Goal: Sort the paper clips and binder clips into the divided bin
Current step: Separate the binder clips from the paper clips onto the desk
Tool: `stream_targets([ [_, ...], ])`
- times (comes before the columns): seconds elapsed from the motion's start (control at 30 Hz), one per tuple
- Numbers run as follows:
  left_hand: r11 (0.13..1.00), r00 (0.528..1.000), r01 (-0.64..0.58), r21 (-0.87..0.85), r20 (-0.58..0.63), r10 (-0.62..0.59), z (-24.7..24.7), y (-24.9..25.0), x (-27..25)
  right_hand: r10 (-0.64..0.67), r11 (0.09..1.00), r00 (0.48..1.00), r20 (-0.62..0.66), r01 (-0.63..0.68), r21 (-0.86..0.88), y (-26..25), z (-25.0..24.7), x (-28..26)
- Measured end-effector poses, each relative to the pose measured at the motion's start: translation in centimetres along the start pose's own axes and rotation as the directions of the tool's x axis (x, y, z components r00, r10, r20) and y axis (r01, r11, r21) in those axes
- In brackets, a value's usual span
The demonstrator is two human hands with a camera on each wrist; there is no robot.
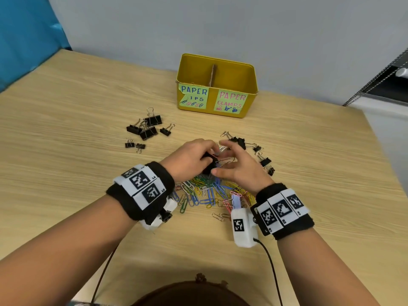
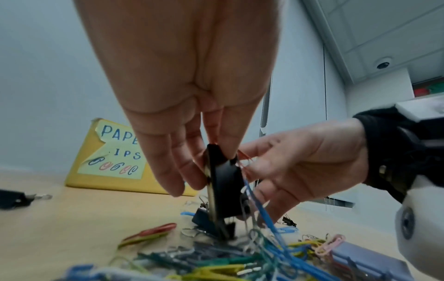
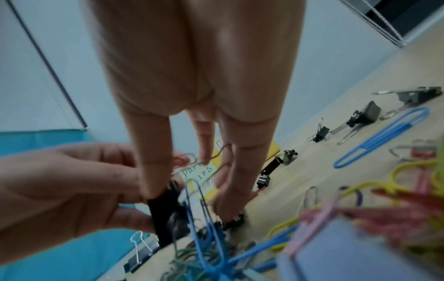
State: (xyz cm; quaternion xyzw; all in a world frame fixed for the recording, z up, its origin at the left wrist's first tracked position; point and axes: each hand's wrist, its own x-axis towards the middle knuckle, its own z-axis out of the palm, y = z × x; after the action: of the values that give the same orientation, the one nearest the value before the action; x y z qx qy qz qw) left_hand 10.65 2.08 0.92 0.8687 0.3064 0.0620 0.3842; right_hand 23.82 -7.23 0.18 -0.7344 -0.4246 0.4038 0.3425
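Above the pile of coloured paper clips [image 1: 207, 192], my two hands meet over the table. My left hand [image 1: 206, 155] pinches a black binder clip [image 2: 224, 182] between thumb and fingers. Several paper clips hang tangled from it, among them a long blue one [image 2: 261, 213]. My right hand [image 1: 224, 156] pinches a reddish paper clip [image 2: 243, 158] and wire right at that binder clip. The yellow divided bin [image 1: 249, 102] stands behind, labelled for paper clips on the left and paper clamps on the right, with a cardboard divider [image 1: 213, 75] between.
A group of black binder clips [image 1: 148, 127] lies left of my hands and another group [image 1: 254, 149] lies to the right. The wall runs just behind the bin. The table's right edge [image 1: 375, 138] falls away diagonally. Cables trail from both wrist cameras.
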Motion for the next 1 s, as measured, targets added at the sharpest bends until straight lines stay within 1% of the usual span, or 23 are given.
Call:
stream_targets([
  [0.03, 1.0, 1.0, 0.007, -0.03, -0.008, -0.008, -0.1, 0.0, 0.0, -0.005, 1.0, 0.999, -0.032, 0.005, -0.008, 0.3, 0.1, 0.3],
  [0.1, 0.997, 0.999, 0.026, -0.078, -0.035, -0.028, -0.4, -0.1, -0.1, 0.01, 0.999, 0.995, -0.101, -0.006, 0.037, 0.8, 0.0, 0.6],
  [0.2, 0.999, 0.998, -0.005, -0.044, -0.057, 0.003, -0.6, -0.1, -0.1, 0.054, 0.989, 0.99, -0.131, -0.036, 0.142, 1.1, -0.2, 0.6],
  [0.27, 1.0, 0.998, -0.026, -0.018, -0.066, 0.024, -0.5, -0.1, 0.1, 0.037, 0.992, 0.99, -0.138, -0.019, 0.126, 0.9, -0.2, 0.5],
  [0.33, 1.0, 0.997, -0.016, -0.02, -0.079, 0.014, -0.3, -0.1, 0.3, 0.005, 0.999, 0.993, -0.121, 0.002, 0.051, 0.5, -0.2, 0.2],
  [0.43, 1.0, 0.992, 0.023, -0.009, -0.122, -0.024, -0.7, -0.4, 0.5, -0.048, 0.985, 0.992, -0.113, 0.029, -0.169, 0.1, -0.2, 0.0],
  [0.5, 0.997, 0.979, 0.068, -0.02, -0.193, -0.071, -1.4, -0.6, 0.5, -0.07, 0.952, 0.986, -0.153, 0.021, -0.306, 0.0, -0.3, 0.2],
  [0.57, 0.991, 0.953, 0.131, -0.042, -0.27, -0.137, -2.3, -1.1, 0.6, -0.088, 0.93, 0.981, -0.175, 0.017, -0.367, 0.0, -0.2, 0.3],
  [0.6, 0.986, 0.941, 0.161, -0.047, -0.295, -0.168, -2.7, -1.5, 0.8, -0.098, 0.925, 0.981, -0.169, 0.027, -0.38, 0.0, -0.1, 0.4],
  [0.67, 0.976, 0.928, 0.215, -0.042, -0.301, -0.218, -3.2, -2.5, 1.2, -0.113, 0.911, 0.986, -0.124, 0.053, -0.41, 0.0, 0.4, 0.6],
  [0.77, 0.953, 0.922, 0.302, -0.018, -0.248, -0.297, -3.5, -4.1, 1.7, -0.147, 0.861, 0.989, -0.03, 0.113, -0.495, 0.1, 1.5, 1.1],
  [0.83, 0.936, 0.918, 0.35, 0.033, -0.21, -0.336, -3.4, -4.7, 1.6, -0.13, 0.835, 0.991, 0.039, 0.13, -0.534, 0.3, 1.8, 1.4],
  [0.87, 0.93, 0.917, 0.359, 0.079, -0.218, -0.335, -3.2, -4.8, 1.5, -0.108, 0.817, 0.991, 0.084, 0.136, -0.561, 0.2, 1.7, 1.4],
  [0.93, 0.918, 0.909, 0.346, 0.192, -0.31, -0.278, -2.9, -4.4, 1.1, -0.073, 0.78, 0.986, 0.149, 0.149, -0.608, 0.1, 1.4, 1.3],
  [0.97, 0.917, 0.902, 0.325, 0.233, -0.368, -0.226, -2.6, -3.9, 0.8, -0.071, 0.766, 0.986, 0.151, 0.151, -0.625, 0.0, 1.3, 1.3],
  [1.0, 0.921, 0.901, 0.291, 0.258, -0.397, -0.173, -2.4, -3.3, 0.6, -0.071, 0.758, 0.988, 0.138, 0.144, -0.636, -0.2, 1.1, 1.3],
])
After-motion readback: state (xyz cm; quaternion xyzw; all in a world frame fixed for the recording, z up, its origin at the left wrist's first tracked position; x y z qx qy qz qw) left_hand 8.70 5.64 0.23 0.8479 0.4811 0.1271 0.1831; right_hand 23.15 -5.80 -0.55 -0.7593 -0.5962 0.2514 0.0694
